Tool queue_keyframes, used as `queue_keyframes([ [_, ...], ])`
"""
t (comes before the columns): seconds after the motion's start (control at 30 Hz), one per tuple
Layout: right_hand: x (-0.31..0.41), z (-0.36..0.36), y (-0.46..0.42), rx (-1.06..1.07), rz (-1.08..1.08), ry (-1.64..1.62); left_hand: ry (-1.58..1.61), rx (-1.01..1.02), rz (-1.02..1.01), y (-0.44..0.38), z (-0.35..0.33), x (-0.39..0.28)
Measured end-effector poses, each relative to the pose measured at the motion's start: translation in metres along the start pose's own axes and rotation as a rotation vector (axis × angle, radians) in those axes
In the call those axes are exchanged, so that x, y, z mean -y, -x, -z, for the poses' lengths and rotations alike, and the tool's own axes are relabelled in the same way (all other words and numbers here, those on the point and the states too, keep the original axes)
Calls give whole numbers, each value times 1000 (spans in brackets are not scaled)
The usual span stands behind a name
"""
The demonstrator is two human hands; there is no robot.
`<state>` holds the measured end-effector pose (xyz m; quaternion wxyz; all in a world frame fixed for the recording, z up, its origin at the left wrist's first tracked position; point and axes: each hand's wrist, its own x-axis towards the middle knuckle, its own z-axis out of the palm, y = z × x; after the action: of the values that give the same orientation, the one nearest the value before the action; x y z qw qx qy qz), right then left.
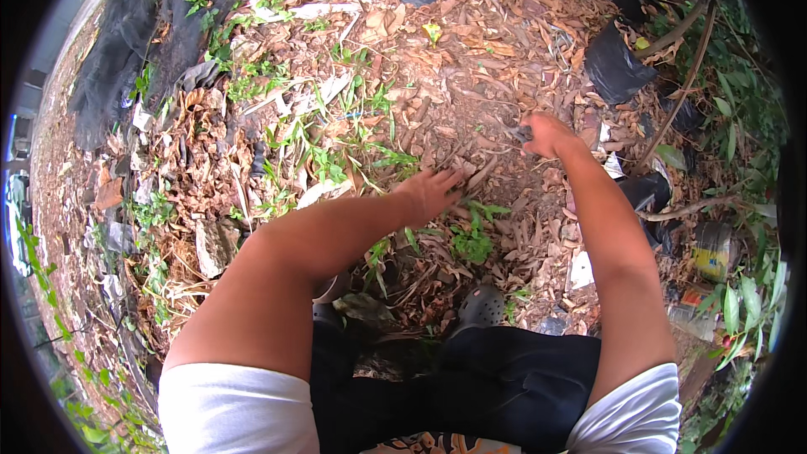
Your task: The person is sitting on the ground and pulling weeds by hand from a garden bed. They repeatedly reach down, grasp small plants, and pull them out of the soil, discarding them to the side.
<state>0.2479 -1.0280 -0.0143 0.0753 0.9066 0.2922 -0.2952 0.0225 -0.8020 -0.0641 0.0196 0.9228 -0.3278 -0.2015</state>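
Brown dry leaves [435, 129] and bare soil cover the ground under both hands. My left hand [435, 194], fingers spread and palm down, is over the leaf litter just above a small green plant [473, 241]; nothing shows in it. Up and to the right, my right hand [547, 134] is low over the soil with bent fingers. A small dark piece [523, 133] shows at its fingertips, and I cannot tell whether it is held. Green weeds [331, 161] grow left of my left hand. A grey perforated clog [481, 307] shows below the plant.
Black plastic bags [616, 66] with thin branches [684, 85] lie at the right, near leafy shrubs and a tin with a yellow label [712, 258]. Dark netting [116, 63] is heaped at the upper left. A rock [214, 246] sits left of my left arm.
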Motion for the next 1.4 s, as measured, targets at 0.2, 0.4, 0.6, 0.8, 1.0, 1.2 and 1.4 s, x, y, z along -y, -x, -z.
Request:
queue_keyframes([
  [0.2, -2, -17, 5, 3, 81, -118, 155, 179, -25, 10, -5, -3],
  [0.4, 38, -4, -6, 21, 280, -115, 677, 3, 293, 31, 23, 38],
  [0.6, 102, -5, -3, 82, 482, 2, 565, 62, 555, 32, 50, 79],
  [0.8, 171, -16, 4, 35, 645, 179, 365, -118, 405, 56, 34, 93],
  [1.0, 182, 17, 9, 58, 534, 21, 307, 13, 778, 86, 62, 125],
  [1.2, 125, 11, -12, -86, 389, 79, 140, 77, 913, 126, 50, 119],
  [1.4, 88, -14, -11, -77, 352, 147, 2, 200, 102, 130, 4, 43],
])
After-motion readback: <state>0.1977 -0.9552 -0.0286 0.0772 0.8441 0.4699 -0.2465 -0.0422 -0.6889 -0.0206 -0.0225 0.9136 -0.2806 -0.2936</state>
